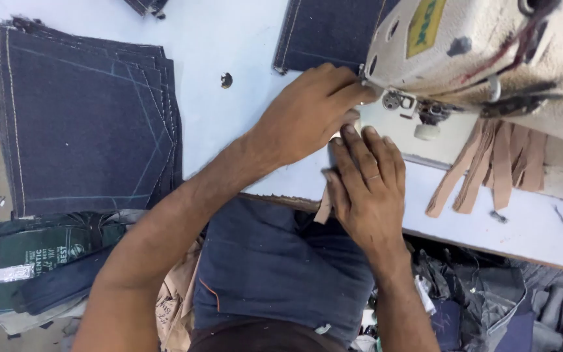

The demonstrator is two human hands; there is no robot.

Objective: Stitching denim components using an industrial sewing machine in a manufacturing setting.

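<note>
My left hand [307, 114] lies knuckles up on the pale blue table [223, 45], its fingertips pushed under the head of the cream sewing machine [490, 52] close to the presser foot [399, 101]. My right hand [366, 186] presses flat just in front of it, fingers together, on a tan strip [324, 210] whose end hangs over the table's front edge. Most of that strip is hidden under my hands. A dark denim piece [327, 29] lies behind the machine's needle area.
A stack of cut dark denim panels [86, 117] fills the table's left side. Several tan strips [490, 166] hang beside the machine. Folded green and dark cloth [40, 261] lies lower left, mixed fabric scraps [490, 306] lower right. A small hole [227, 80] marks the tabletop.
</note>
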